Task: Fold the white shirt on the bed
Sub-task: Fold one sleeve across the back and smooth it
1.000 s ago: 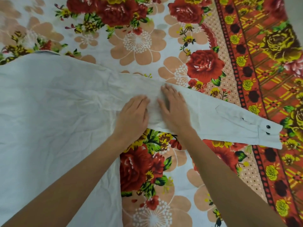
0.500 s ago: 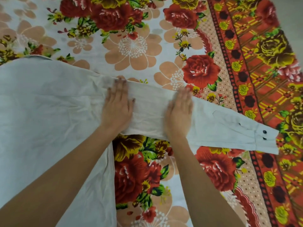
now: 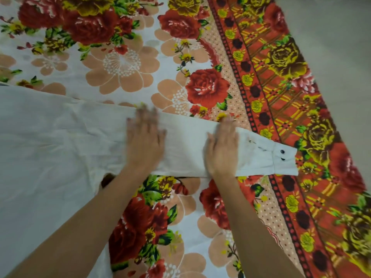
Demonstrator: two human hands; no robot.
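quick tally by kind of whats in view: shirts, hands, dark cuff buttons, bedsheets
white shirt: 1
hands: 2, left hand and right hand
dark cuff buttons: 2
floral bedsheet: 1
Total: 6

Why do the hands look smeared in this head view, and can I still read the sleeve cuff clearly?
Head view: motion blur smears both hands, the left hand worst at its fingertips, the right hand along its edges. Head view: the sleeve cuff and its dark buttons stay fairly legible. Head view: lighting is soft and even, no glare; the bedsheet pattern softens toward the right edge.
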